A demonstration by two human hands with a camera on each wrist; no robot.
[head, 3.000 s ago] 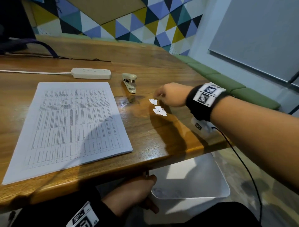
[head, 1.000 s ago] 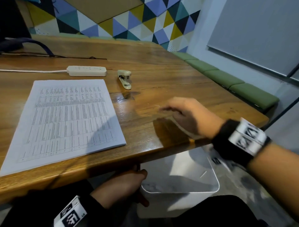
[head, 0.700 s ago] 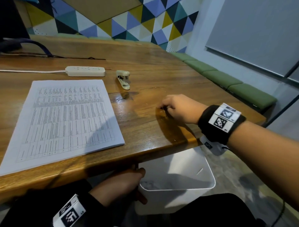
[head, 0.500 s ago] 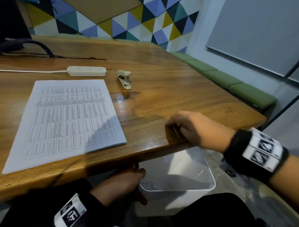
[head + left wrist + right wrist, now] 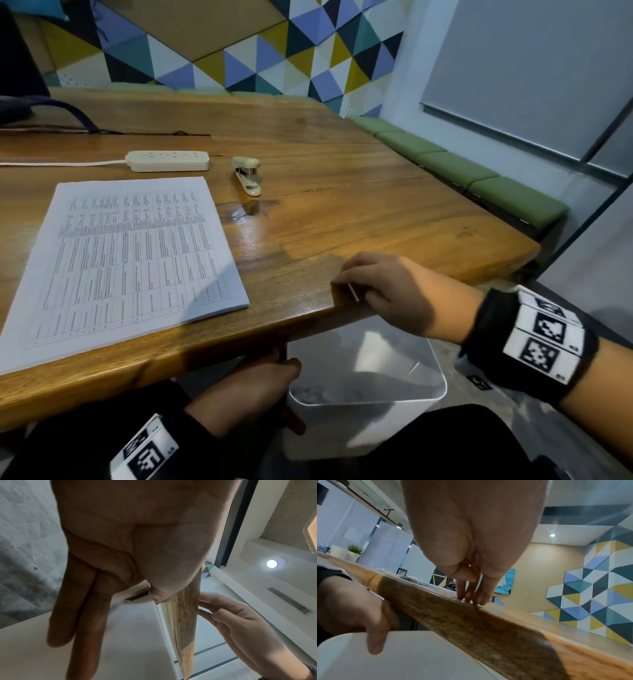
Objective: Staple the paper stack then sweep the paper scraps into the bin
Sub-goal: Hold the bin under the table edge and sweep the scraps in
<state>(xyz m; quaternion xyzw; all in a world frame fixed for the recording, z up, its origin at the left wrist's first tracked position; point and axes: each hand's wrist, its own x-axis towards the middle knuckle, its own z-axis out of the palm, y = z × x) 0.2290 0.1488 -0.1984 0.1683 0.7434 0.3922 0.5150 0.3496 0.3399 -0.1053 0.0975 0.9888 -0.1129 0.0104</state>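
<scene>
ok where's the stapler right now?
In the head view the stapler lies on the wooden table, just right of the white power strip and beyond the paper stack's top right corner, untouched by either hand.

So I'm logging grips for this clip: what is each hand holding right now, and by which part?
The left hand grips the white bin by its rim, below the table edge. The right hand holds nothing; its fingers rest on the table edge.

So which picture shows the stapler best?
The head view: the stapler lies in plain sight on the table, beside the power strip. Neither wrist view shows it at all.
</scene>
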